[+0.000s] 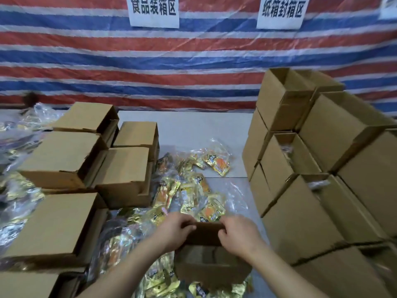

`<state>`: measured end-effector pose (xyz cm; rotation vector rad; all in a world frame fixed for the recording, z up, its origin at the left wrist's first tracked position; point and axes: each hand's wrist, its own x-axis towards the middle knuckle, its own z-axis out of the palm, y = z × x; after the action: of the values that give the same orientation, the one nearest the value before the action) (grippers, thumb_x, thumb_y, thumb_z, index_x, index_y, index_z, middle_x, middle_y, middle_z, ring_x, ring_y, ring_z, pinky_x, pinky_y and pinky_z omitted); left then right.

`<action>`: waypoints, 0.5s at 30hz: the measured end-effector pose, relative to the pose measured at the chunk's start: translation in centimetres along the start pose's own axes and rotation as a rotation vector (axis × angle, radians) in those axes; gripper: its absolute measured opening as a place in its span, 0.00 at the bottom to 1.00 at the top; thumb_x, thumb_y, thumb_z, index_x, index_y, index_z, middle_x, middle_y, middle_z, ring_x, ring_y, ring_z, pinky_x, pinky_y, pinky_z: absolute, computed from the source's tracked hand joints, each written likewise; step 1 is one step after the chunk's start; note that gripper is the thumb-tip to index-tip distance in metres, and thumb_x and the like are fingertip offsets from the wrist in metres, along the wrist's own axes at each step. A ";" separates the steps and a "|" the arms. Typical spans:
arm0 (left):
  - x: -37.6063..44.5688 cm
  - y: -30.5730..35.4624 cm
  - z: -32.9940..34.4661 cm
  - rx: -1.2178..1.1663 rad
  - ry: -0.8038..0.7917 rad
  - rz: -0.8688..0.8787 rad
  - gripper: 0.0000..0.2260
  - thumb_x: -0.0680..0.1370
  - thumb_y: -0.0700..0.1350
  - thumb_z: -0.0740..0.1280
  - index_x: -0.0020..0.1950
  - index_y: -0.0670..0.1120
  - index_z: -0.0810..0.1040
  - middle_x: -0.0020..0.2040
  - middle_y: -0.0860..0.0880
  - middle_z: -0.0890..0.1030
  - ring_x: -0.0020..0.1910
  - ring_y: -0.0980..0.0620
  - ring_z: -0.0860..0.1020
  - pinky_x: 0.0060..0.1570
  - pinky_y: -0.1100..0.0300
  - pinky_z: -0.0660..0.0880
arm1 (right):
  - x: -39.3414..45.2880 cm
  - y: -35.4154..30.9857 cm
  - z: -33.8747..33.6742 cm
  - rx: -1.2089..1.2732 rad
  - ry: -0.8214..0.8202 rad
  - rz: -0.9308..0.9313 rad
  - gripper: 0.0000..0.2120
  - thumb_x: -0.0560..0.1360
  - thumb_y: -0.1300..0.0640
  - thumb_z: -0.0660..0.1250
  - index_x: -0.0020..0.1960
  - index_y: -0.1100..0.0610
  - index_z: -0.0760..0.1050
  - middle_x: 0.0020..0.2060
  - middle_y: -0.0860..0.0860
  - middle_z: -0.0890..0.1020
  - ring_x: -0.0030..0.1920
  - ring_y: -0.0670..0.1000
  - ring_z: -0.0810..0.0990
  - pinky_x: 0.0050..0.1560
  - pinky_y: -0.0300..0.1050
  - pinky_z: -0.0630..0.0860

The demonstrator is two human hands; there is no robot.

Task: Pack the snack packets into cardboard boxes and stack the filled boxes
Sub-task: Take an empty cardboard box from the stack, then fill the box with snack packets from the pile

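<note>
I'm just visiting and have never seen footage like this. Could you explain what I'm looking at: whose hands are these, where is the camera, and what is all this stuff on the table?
There is no machine here: a person is working with bare hands, and the single camera sits on their head, looking forward and down. The left hand and right hand both grip the far flap of a small open cardboard box right in front of them. On the grey table lies a loose heap of shiny gold snack packets. To the left sit closed boxes; to the right rises a stack of boxes, some open on top. Behind hangs a striped tarp with two paper signs.
</note>
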<state>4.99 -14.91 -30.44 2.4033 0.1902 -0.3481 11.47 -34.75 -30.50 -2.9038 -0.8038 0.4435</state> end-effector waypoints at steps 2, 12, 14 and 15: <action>-0.2 -1.4 1.6 0.000 -0.050 -0.025 0.08 0.82 0.47 0.65 0.55 0.50 0.83 0.49 0.55 0.83 0.48 0.57 0.77 0.46 0.64 0.71 | -0.3 -0.2 2.3 0.007 -0.035 0.002 0.11 0.74 0.52 0.58 0.50 0.53 0.76 0.49 0.53 0.81 0.52 0.57 0.80 0.49 0.48 0.76; 0.0 -3.9 6.0 0.006 -0.015 -0.027 0.09 0.82 0.48 0.62 0.56 0.52 0.82 0.53 0.55 0.82 0.52 0.56 0.76 0.54 0.61 0.72 | -1.2 0.8 7.0 0.066 0.003 -0.053 0.14 0.77 0.52 0.57 0.61 0.50 0.73 0.56 0.47 0.79 0.56 0.49 0.76 0.56 0.45 0.73; 0.3 -4.0 6.1 0.015 -0.015 -0.022 0.09 0.83 0.49 0.61 0.56 0.53 0.82 0.53 0.55 0.81 0.52 0.56 0.76 0.54 0.61 0.72 | -0.9 0.9 6.9 0.059 -0.009 -0.054 0.13 0.77 0.52 0.56 0.59 0.50 0.73 0.55 0.47 0.79 0.56 0.49 0.76 0.56 0.45 0.74; 0.4 -4.0 6.2 0.022 -0.012 -0.019 0.09 0.83 0.49 0.61 0.56 0.53 0.81 0.53 0.55 0.81 0.52 0.56 0.76 0.54 0.61 0.72 | -0.8 0.9 6.8 0.062 -0.014 -0.052 0.13 0.77 0.52 0.56 0.59 0.50 0.73 0.55 0.47 0.79 0.56 0.49 0.76 0.56 0.45 0.74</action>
<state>3.25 -15.93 -37.54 2.4214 0.2049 -0.3756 9.20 -35.78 -36.92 -2.8187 -0.8496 0.4759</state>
